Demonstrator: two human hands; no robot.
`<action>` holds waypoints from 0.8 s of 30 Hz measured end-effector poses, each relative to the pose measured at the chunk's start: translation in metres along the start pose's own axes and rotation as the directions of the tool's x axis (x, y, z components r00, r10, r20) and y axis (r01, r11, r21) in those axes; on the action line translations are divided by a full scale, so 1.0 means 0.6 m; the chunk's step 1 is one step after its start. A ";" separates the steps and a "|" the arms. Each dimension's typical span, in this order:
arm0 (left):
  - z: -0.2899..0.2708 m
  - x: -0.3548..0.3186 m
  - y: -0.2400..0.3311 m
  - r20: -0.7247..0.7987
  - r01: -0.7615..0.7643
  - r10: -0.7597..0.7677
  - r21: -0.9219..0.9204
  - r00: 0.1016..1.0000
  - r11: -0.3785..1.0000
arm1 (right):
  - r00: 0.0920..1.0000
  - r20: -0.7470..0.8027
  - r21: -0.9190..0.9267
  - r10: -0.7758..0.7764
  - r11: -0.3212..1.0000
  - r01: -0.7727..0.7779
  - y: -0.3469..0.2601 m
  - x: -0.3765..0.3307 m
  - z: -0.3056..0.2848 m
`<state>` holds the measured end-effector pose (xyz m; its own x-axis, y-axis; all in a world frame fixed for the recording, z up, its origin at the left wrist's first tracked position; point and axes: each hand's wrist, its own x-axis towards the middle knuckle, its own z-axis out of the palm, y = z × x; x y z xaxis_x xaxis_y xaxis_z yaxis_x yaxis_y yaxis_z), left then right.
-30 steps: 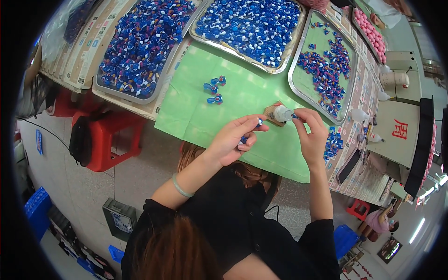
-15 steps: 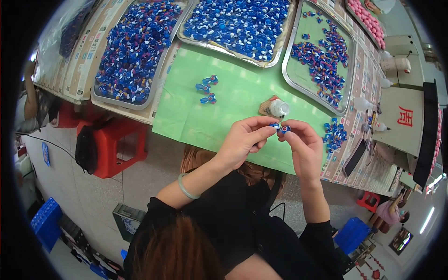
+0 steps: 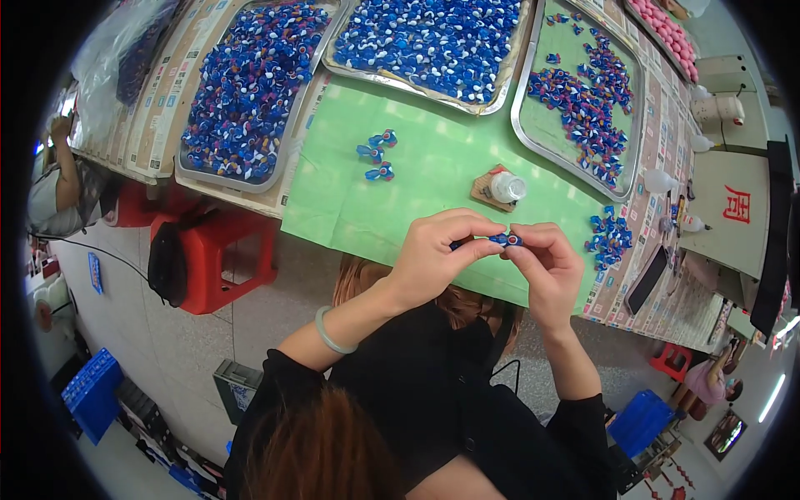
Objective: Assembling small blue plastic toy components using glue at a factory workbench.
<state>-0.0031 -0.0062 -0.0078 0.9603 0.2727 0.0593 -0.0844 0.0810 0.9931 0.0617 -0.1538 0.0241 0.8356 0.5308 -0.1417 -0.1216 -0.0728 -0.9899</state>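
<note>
Blue piece [image 3: 507, 239] — pinched between left hand [image 3: 435, 254] and right hand [image 3: 550, 271]; metal trays [image 3: 543, 125] hold heaped, mostly blue bits [image 3: 429, 46].

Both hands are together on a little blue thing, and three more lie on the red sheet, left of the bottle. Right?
Not quite: the head view shows the sheet is green, not red. The left hand and right hand are together on a little blue piece, and three more pieces lie left of the bottle.
</note>
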 end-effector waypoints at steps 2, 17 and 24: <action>-0.002 0.000 0.013 0.034 0.041 -0.041 -0.015 0.999 0.999 | 1.000 -0.015 -0.006 -0.026 1.000 0.026 0.001 -0.006 -0.001; 0.008 -0.009 -0.009 0.438 0.616 -0.446 -0.663 0.780 0.426 | 0.947 -0.102 -0.280 -0.304 0.923 0.266 0.000 -0.020 0.019; 0.015 -0.009 0.000 0.513 0.684 -0.487 -0.670 0.707 0.288 | 0.912 -0.030 -0.395 -0.409 0.843 0.365 0.003 -0.021 0.011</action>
<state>-0.0059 -0.0164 -0.0070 0.8565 -0.3385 -0.3896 0.4546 0.8522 0.2589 0.0471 -0.1551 0.0239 0.8277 0.4890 0.2752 0.4142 -0.2015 -0.8876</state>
